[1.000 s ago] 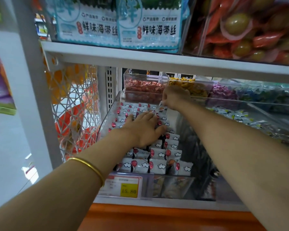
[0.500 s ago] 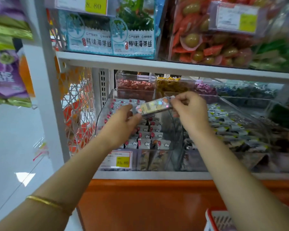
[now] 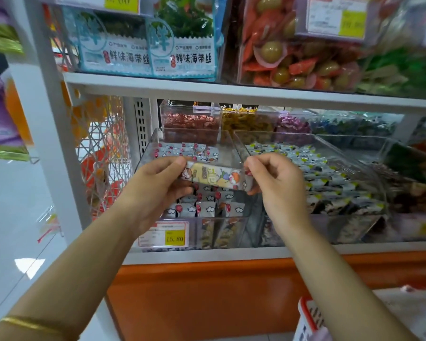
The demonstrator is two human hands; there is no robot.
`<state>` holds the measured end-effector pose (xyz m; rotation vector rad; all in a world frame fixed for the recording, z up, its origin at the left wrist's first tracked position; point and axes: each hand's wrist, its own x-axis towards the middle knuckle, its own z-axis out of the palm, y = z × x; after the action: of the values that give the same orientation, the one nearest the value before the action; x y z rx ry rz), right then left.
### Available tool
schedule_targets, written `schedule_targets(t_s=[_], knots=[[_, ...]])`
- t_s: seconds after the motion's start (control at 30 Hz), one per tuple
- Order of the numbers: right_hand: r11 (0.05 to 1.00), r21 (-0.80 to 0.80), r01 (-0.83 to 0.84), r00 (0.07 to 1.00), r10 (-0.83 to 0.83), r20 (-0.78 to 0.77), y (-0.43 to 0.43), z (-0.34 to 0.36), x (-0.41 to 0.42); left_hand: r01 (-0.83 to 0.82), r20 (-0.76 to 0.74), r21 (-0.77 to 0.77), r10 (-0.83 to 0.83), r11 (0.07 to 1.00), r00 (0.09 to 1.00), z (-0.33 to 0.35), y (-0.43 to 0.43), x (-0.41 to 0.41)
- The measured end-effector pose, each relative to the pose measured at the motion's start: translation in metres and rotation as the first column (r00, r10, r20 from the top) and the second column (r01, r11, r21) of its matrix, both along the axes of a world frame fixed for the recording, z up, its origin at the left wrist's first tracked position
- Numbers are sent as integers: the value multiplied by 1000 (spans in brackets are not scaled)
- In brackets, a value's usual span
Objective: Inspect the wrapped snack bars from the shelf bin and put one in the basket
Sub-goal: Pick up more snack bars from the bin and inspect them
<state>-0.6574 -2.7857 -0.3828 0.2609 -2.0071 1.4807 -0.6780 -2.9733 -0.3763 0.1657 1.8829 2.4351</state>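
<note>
white store shelf [image 3: 231, 92] over an orange base [image 3: 207, 291]. on the shelf, a clear bin [image 3: 231, 230] packed with small wrapped snacks. low at the right edge, corner of a red-rimmed basket [image 3: 308, 316]. just in front of the bin, left hand [image 3: 155, 185] and right hand [image 3: 278, 183], fingers curled, pinching the two ends of a wrapped snack bar [image 3: 214, 177], held level between thumbs and fingertips. on the bin front, a yellow price tag [image 3: 164, 233].
</note>
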Motion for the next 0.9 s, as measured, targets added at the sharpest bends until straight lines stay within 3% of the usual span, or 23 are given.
schedule_targets(t_s=[0.13,0.27,0.37,0.43,0.67,0.9], knots=[[993,-118,29,999,-27,21,-4,-1,-2,1,21,119,-4,993,1000,-1,3,3],[904,-390,-175,974,217,64,-6,0,0,-43,69,253,26,966,997,-1,1,2],[905,-353,-237,952,289,101,-5,-2,1,-56,63,253,41,966,997,-1,0,2],[930,-309,-196,966,238,101,-4,-2,1,-41,49,247,30,968,998,0,1,4],[920,-392,-25,987,84,135,-3,-1,-2,-4,-15,252,8,968,1000,0,7,11],[792,-597,-131,947,278,161,-7,4,2,-183,-84,88,190,979,978,-5,13,11]])
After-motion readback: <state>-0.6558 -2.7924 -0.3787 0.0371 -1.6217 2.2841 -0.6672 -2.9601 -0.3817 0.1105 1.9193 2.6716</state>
